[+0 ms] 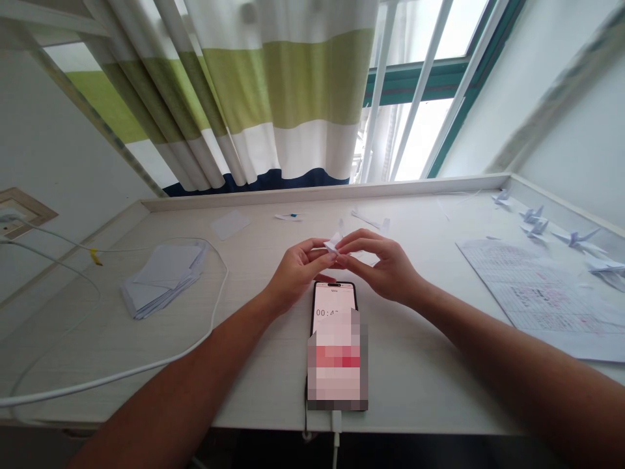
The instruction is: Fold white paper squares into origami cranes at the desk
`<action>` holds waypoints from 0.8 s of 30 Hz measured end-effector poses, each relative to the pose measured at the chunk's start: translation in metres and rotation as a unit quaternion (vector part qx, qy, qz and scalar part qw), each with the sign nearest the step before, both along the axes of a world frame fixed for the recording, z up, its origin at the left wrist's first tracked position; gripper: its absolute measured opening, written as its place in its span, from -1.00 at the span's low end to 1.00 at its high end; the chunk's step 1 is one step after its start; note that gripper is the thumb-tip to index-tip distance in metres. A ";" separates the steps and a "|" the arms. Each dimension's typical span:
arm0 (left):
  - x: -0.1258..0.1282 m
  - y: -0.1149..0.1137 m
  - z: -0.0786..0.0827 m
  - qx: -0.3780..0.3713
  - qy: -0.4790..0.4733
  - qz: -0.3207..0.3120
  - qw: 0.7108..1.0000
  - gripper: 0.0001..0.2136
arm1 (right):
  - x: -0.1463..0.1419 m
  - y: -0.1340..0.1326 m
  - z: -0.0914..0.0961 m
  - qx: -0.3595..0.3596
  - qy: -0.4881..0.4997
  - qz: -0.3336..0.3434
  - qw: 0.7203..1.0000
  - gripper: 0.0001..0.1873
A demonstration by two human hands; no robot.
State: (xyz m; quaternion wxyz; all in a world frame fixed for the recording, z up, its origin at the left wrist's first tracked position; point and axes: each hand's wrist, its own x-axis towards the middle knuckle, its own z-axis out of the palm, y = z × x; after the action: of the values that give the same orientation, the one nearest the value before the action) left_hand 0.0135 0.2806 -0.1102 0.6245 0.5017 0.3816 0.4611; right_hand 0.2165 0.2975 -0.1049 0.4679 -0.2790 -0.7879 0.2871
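Note:
A small piece of folded white paper (333, 243) is pinched between my two hands, just beyond the top of a phone. My left hand (299, 270) grips it from the left, thumb and fingers closed on its lower edge. From the right, the fingertips and thumb of my right hand (378, 260) press on the same paper. Its exact folded shape is partly hidden by my fingers. The phone (334, 299) lies face up below my hands, its lit pink screen showing a timer and partly blurred out.
Left, a stack of white paper sheets (163, 277) lies beside a looping white cable (225, 273). Several folded paper cranes (579, 240) line the right edge near a handwritten sheet (537, 286). Paper scraps (231, 225) lie toward the back ledge (293, 195), under a striped curtain (312, 85).

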 end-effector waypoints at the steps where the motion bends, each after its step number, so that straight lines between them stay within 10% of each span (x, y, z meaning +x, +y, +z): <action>1: 0.000 0.000 -0.001 -0.001 0.001 0.001 1.000 -0.53 | 0.000 0.000 0.000 -0.004 -0.004 0.003 1.000 -0.86; 11: 0.000 -0.001 -0.002 0.010 0.030 -0.007 0.999 -0.63 | 0.000 -0.004 0.003 -0.043 -0.048 -0.075 0.995 -0.80; 24: 0.003 -0.004 -0.004 0.095 0.063 0.052 0.992 -0.74 | -0.002 -0.003 -0.005 0.190 -0.095 -0.024 0.977 -0.91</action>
State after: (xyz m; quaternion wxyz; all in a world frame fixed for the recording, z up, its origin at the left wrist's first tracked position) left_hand 0.0170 0.2765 -0.1137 0.5240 0.5663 0.4000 0.4947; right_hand 0.2150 0.2949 -0.1099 0.4419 -0.2303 -0.8620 0.0932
